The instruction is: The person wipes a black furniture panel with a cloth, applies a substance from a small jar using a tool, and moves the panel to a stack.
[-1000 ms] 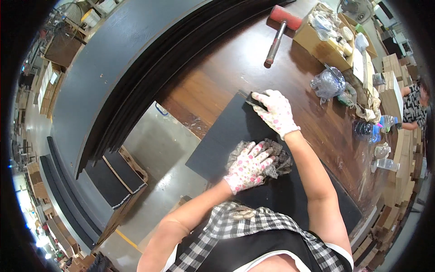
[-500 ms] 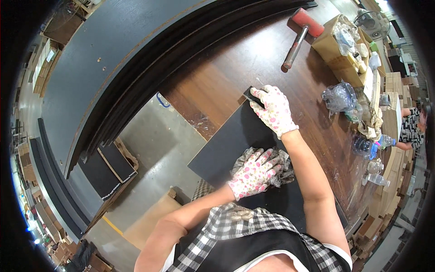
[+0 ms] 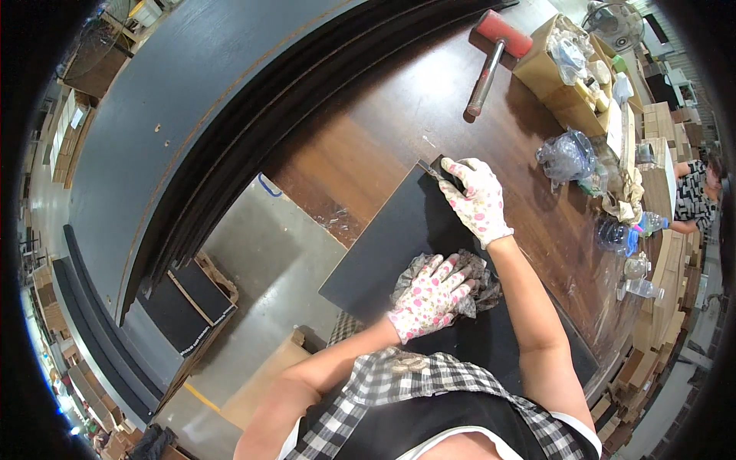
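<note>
1 crumpled wad (image 3: 486,288) lies under the spread left hand (image 3: 432,299); right hand (image 3: 477,201) grips 1 block (image 3: 439,164).

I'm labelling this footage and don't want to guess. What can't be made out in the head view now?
In the head view:
Middle of the crumpled grey wad: hidden under the left hand.
Full shape of the dark block: partly covered by the right hand.
Near edge of the black panel: partly hidden by the checked apron.
Bottom of the cardboard box: buried under its contents.
</note>
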Demonstrator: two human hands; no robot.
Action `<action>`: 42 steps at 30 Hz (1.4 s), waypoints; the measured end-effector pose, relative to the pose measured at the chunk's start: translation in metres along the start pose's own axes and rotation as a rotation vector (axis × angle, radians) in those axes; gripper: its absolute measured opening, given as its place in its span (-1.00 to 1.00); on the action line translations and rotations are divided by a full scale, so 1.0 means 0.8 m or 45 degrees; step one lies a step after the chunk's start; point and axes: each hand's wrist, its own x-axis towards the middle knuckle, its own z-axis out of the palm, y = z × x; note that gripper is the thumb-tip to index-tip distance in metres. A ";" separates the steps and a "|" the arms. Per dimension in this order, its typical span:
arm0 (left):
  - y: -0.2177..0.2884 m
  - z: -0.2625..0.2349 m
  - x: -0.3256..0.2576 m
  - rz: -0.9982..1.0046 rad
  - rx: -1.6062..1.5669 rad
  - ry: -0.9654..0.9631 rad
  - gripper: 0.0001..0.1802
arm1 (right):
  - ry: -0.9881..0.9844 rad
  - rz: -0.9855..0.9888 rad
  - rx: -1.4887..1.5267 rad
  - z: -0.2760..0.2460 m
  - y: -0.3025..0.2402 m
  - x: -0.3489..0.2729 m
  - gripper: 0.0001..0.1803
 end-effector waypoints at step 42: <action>0.015 0.005 0.035 0.069 0.141 -0.114 -0.14 | -0.024 0.349 -0.112 -0.103 0.080 -0.208 -0.59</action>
